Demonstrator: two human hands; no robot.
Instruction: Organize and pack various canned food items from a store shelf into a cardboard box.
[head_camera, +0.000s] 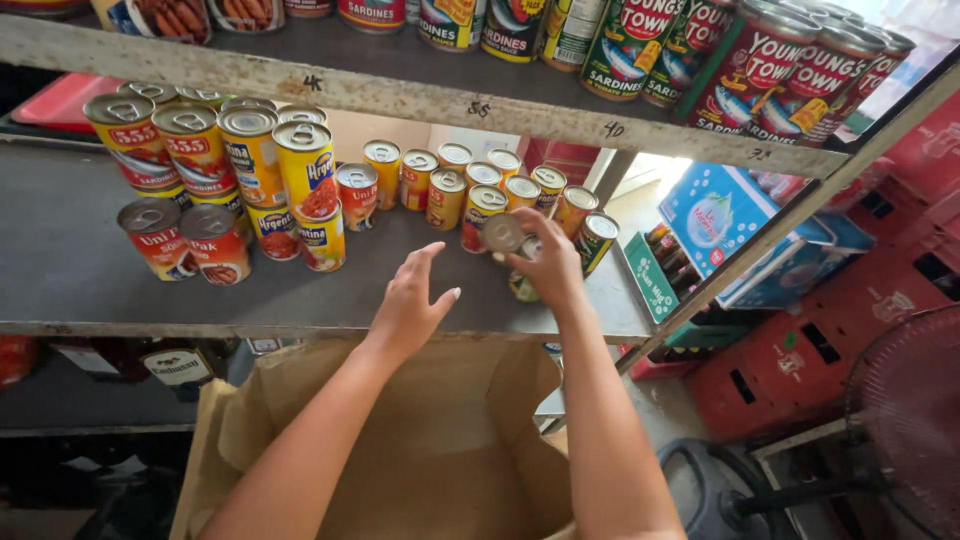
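My right hand (548, 262) grips a small tin can (503, 233) with a silver pull-tab lid, tilted over the grey shelf (90, 270) near a cluster of short red-and-yellow cans (470, 185). A second can (523, 284) partly shows under that hand; whether the hand holds it too is unclear. My left hand (410, 300) hovers open above the shelf's front edge, fingers spread, holding nothing. Below both arms stands an open brown cardboard box (440, 450).
Tall yellow and red cans (250, 160) are stacked at the shelf's left. The upper shelf (480, 100) carries more cans. Red crates (800, 370), a blue carton (715, 215) and a fan (910, 410) stand at the right on the floor.
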